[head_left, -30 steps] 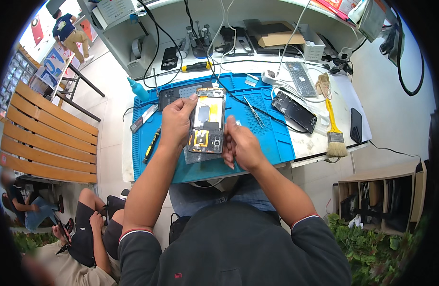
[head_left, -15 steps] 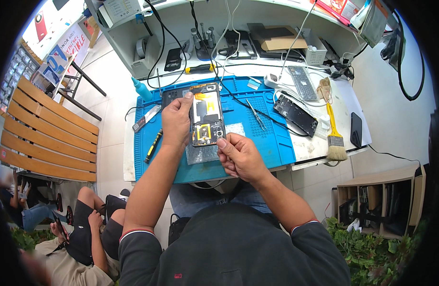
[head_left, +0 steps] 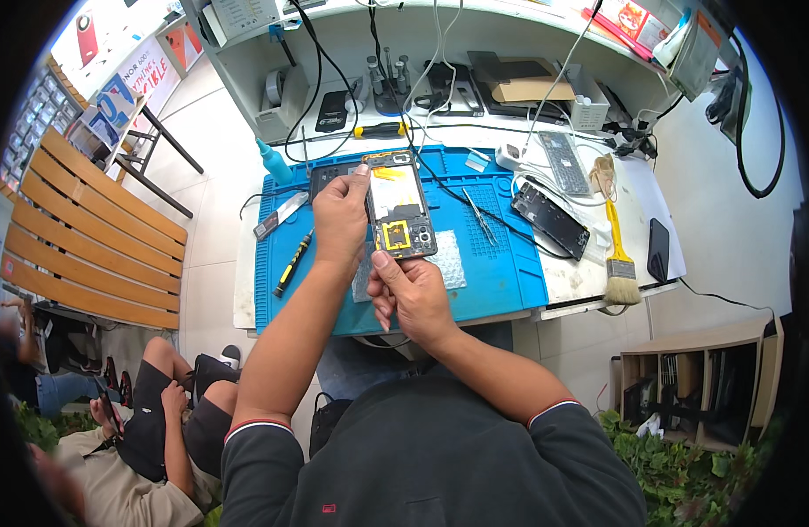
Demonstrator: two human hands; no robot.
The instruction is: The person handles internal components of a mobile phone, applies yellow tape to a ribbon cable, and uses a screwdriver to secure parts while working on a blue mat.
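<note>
An opened smartphone with its back off is held up over the blue repair mat. Its inside shows a silvery battery area and a yellow-framed square near the lower end. My left hand grips its left long edge, thumb on top. At the lower left corner, the thumb of my right hand presses on the phone, fingers curled beneath. A dark flat panel lies behind my left hand, partly covered. Clear bubble wrap rests on the mat below the phone. A yellow-black screwdriver lies beside my left forearm.
Tweezers lie on the mat's right side. Further right are a stripped phone, a yellow-handled brush and a dark phone. A blue bottle stands at the left. Black cables cross the mat. Someone sits lower left.
My right hand has shifted from the phone's lower right corner to its lower left corner. The view has moved slightly, and my left hand keeps its hold on the phone.
</note>
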